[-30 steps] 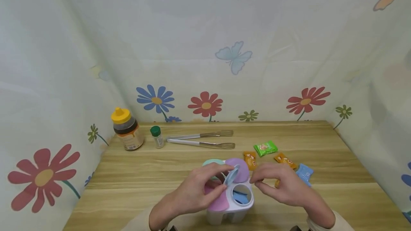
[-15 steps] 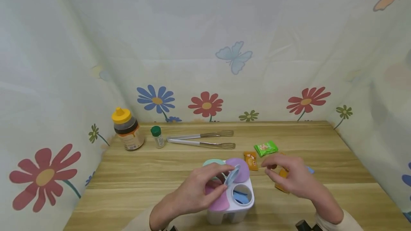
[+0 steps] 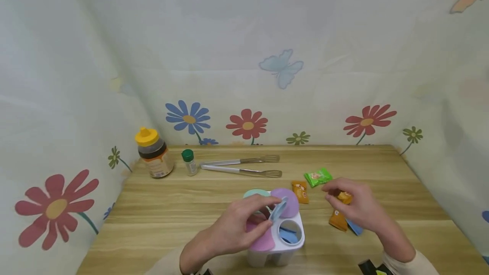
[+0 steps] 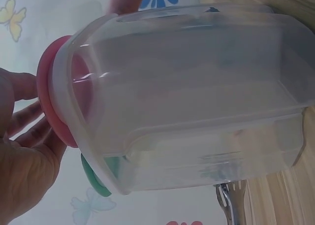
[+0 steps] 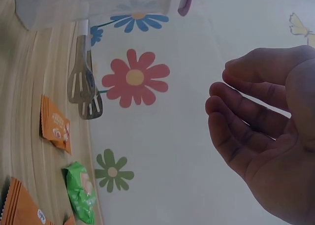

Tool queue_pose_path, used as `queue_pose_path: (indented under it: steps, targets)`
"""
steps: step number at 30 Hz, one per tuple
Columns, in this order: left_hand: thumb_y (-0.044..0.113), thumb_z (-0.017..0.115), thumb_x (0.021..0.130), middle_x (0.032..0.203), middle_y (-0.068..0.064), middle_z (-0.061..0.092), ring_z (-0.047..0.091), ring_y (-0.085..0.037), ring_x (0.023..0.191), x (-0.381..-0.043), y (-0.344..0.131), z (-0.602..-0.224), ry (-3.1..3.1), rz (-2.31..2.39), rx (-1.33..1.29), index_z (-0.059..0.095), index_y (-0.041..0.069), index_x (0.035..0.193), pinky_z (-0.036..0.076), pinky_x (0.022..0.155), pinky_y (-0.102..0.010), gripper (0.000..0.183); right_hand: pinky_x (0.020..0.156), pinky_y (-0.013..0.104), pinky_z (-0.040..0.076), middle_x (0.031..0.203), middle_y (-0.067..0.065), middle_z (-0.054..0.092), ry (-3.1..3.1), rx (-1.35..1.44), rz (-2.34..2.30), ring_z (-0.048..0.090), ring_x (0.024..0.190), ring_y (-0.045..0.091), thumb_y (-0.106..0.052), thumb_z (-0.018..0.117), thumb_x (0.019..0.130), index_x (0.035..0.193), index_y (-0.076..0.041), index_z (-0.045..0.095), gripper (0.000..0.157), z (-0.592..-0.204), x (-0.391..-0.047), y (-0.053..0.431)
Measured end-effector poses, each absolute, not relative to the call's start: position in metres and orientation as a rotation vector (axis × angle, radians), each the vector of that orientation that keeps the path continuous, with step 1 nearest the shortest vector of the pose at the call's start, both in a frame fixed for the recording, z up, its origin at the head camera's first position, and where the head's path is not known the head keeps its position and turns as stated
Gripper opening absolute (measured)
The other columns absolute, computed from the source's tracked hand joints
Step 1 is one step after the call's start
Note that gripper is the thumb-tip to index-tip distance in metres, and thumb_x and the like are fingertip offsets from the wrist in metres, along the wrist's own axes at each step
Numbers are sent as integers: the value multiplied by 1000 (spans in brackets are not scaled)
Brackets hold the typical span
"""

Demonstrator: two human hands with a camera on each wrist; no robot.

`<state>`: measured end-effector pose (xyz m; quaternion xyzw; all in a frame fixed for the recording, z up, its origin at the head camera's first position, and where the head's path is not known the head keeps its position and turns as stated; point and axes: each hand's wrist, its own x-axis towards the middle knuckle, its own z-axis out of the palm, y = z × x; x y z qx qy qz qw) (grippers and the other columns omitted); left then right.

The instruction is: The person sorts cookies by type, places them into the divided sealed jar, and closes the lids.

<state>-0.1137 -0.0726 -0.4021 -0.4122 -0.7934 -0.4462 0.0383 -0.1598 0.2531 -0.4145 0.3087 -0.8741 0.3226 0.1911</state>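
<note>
In the head view my left hand point(image 3: 237, 226) pinches a raised light-blue lid point(image 3: 279, 209) of a clear-sided container point(image 3: 278, 247) with a white top. Pink point(image 3: 263, 242), purple point(image 3: 289, 202) and teal point(image 3: 255, 192) lids cover its other openings. Inside the uncovered round opening lies a blue packet point(image 3: 289, 236). My right hand point(image 3: 359, 203) holds nothing, its fingers loosely curled above wrapped snack packets. Beneath or beside it are an orange packet point(image 3: 338, 220) and a partly hidden blue packet point(image 3: 354, 227). The left wrist view shows the container's clear wall point(image 4: 197, 87) beside my left hand.
Left of my right hand lie another orange packet point(image 3: 300, 192) and a green packet point(image 3: 318, 177). Metal tongs point(image 3: 240, 166) with slotted ends lie farther back. A green-capped shaker point(image 3: 189, 162) and a yellow-capped squeeze bottle point(image 3: 155, 152) stand at the back left, near the flowered cloth wall.
My right hand has moved right, away from the container and over the packets. My left hand keeps its pinch on the light-blue lid. The view has shifted slightly.
</note>
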Motion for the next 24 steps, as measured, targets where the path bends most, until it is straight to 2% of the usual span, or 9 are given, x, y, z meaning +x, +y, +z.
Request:
queue_pose_path:
  steps: [4,11,24]
  targets:
    - [10,66,93,118,2,61,64,-4,96,-113,-71,-401,-2460,-1377,-1256,52,23,137,54,79,-12,48,69,20,55,89,-16,66,-2462,818,871,60,77,0,1,78,77,96,-21,71,30,-418,-162,259]
    - [10,66,93,119,3,61,63,-3,97,-112,-73,-402,-2480,-1404,-1231,52,24,138,54,79,-12,49,69,30,59,90,-6,70,-2498,754,840,60,78,1,-1,77,79,97,-17,71,24,-421,-167,263]
    - [11,65,93,118,3,61,63,-3,97,-113,-72,-402,-2487,-1400,-1231,52,25,138,54,80,-12,49,68,22,56,93,-2,71,-2578,605,884,59,79,2,-6,77,81,99,-13,72,20,-429,-171,276]
